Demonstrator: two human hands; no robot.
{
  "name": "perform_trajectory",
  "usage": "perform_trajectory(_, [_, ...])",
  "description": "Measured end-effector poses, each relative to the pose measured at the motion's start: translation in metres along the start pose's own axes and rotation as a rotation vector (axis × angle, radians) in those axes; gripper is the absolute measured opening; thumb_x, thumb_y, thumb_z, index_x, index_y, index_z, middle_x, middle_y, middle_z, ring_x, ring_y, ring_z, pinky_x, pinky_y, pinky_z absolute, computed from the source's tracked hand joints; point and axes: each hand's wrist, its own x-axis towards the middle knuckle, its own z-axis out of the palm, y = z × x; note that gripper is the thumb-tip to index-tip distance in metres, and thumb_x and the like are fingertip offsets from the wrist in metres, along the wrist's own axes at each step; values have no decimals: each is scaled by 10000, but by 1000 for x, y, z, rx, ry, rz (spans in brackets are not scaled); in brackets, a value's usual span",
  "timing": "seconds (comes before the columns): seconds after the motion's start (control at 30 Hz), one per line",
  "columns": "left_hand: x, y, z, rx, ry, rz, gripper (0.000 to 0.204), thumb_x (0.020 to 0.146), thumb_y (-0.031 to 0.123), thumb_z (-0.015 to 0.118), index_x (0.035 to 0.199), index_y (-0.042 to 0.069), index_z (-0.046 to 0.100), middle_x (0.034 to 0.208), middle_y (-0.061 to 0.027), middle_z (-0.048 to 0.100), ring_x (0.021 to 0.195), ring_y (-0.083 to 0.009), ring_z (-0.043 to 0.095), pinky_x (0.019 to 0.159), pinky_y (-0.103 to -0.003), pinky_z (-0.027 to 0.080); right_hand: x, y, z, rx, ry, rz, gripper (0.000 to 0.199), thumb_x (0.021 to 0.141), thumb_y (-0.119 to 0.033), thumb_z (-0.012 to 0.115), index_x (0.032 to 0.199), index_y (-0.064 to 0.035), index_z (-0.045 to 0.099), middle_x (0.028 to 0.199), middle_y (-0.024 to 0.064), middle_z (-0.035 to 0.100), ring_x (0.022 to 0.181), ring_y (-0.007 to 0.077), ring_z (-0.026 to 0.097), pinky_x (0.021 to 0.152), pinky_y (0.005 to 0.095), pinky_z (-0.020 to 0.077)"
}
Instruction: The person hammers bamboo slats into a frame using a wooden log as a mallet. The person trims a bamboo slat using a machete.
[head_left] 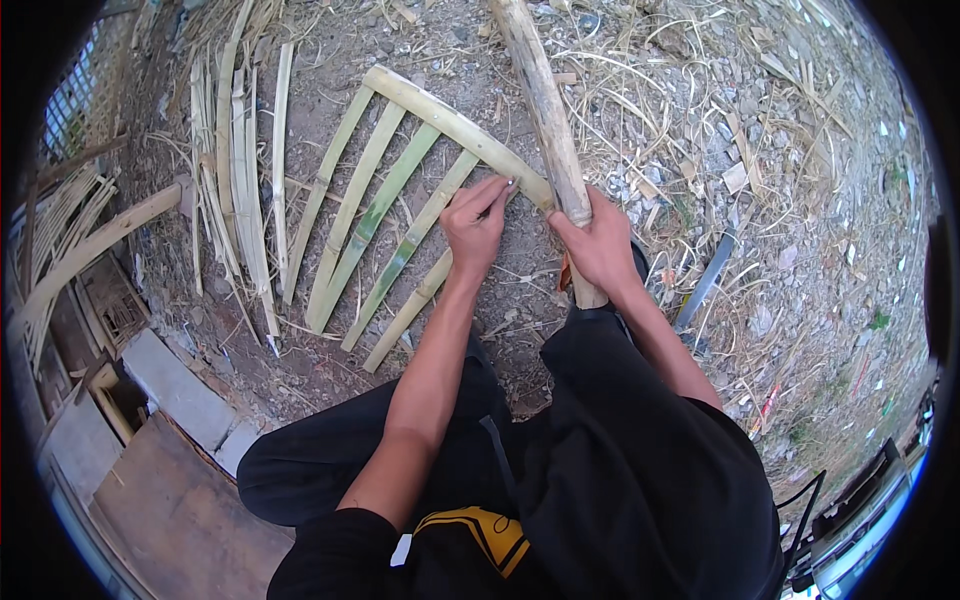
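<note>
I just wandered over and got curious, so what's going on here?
A person on the littered ground is working with bare hands. The right hand grips a thick wooden pole. The left hand has its fingertips pinched together by a crossbar; anything they hold is too small to tell. Four flat strips fan out from the crossbar, and a fifth strip runs up behind the left hand. Loose strips lie off to the left, and a long blade lies on the right.

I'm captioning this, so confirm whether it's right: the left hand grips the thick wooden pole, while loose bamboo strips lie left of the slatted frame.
Wrong hand: the head view shows the right hand gripping the thick wooden pole. The bamboo strips do lie left of the slatted frame.
</note>
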Motion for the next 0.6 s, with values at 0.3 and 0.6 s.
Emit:
perform_trajectory(0.3, [3, 1, 0, 68, -11, 71, 185, 802, -51, 714, 980, -13, 747, 944, -151, 741, 806, -231, 709, 732, -308, 549, 1, 2, 1, 16, 13, 11, 468, 768, -269, 701, 1075, 75, 620, 747, 250, 666, 703, 358, 689, 716, 426, 530])
perform_trajectory(0.6, [5, 2, 5, 48, -38, 55, 175, 820, -41, 709, 990, -17, 744, 937, -147, 742, 798, -217, 707, 720, -295, 542, 2, 4, 2, 26, 25, 0, 473, 777, -267, 699, 1101, 69, 621, 743, 238, 674, 678, 338, 694, 704, 422, 534])
